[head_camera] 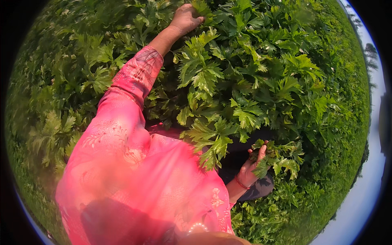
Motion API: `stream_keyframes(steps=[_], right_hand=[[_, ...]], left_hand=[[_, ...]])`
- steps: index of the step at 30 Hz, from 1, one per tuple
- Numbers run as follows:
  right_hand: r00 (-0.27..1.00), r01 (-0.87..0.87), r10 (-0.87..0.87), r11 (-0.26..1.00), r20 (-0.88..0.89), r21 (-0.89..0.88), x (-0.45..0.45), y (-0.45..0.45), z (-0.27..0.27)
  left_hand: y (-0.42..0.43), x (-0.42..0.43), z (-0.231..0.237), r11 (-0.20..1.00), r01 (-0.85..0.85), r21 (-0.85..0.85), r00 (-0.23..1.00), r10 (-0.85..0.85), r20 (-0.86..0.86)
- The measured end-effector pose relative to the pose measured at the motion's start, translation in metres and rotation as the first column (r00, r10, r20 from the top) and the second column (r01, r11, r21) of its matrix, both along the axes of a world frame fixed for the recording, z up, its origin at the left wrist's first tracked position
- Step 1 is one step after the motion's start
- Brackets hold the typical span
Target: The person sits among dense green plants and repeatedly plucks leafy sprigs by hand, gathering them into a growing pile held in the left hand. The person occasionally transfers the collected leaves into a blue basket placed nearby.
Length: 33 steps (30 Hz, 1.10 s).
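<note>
My left hand (186,19) reaches far out at the top of the view, its thumb and fingers closed about a lobed green leaf (202,7) among the plants. Leaves partly hide its fingertips. Lower right, close to my knee, my right hand (250,171) holds a small bunch of cut-edged leaves (283,157) between thumb and fingers. A thin red band (242,183) circles that wrist. Between the two hands stand dense leafy plants (202,76) with toothed, celery-like foliage. Their stems are mostly hidden in shadow.
The same crop (333,92) spreads on all sides. My pink patterned garment (122,159) fills the lower left, and a dark-clothed knee (260,186) presses among the plants. Trees (371,56) stand along the horizon at the right.
</note>
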State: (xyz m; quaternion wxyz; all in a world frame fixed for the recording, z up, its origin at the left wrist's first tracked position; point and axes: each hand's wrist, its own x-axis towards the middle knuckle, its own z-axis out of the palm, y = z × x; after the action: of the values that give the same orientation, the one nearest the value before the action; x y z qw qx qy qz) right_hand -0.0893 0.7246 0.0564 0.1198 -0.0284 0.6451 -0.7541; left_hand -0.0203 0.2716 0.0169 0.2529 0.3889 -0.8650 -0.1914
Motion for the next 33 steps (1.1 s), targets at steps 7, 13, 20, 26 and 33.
stream_keyframes(steps=[7, 13, 20, 26, 33], right_hand=[[0.998, -0.067, 0.067, 0.998, -0.003, 0.014, 0.000, -0.003, -0.011], [0.996, -0.078, 0.078, 0.997, -0.047, -0.010, 0.002, 0.000, -0.012], [0.999, -0.016, 0.016, 1.000, 0.028, -0.008, 0.001, 0.002, -0.010], [1.000, -0.026, 0.025, 0.999, -0.004, -0.026, 0.005, -0.006, -0.006], [0.999, -0.035, 0.035, 0.999, 0.028, 0.014, 0.001, 0.000, -0.017]], left_hand=[[0.012, 0.047, -0.023, 0.941, 0.161, 0.298, 0.897, -0.013, -0.442], [0.003, 0.004, -0.019, 0.996, -0.083, -0.027, 0.944, 0.070, -0.322], [0.005, -0.025, -0.037, 0.942, -0.118, -0.315, 0.977, 0.053, -0.207], [-0.001, -0.023, -0.033, 0.994, -0.051, -0.098, 0.982, 0.032, -0.187], [-0.003, 0.018, -0.053, 0.980, -0.078, 0.184, 0.805, 0.171, -0.568]])
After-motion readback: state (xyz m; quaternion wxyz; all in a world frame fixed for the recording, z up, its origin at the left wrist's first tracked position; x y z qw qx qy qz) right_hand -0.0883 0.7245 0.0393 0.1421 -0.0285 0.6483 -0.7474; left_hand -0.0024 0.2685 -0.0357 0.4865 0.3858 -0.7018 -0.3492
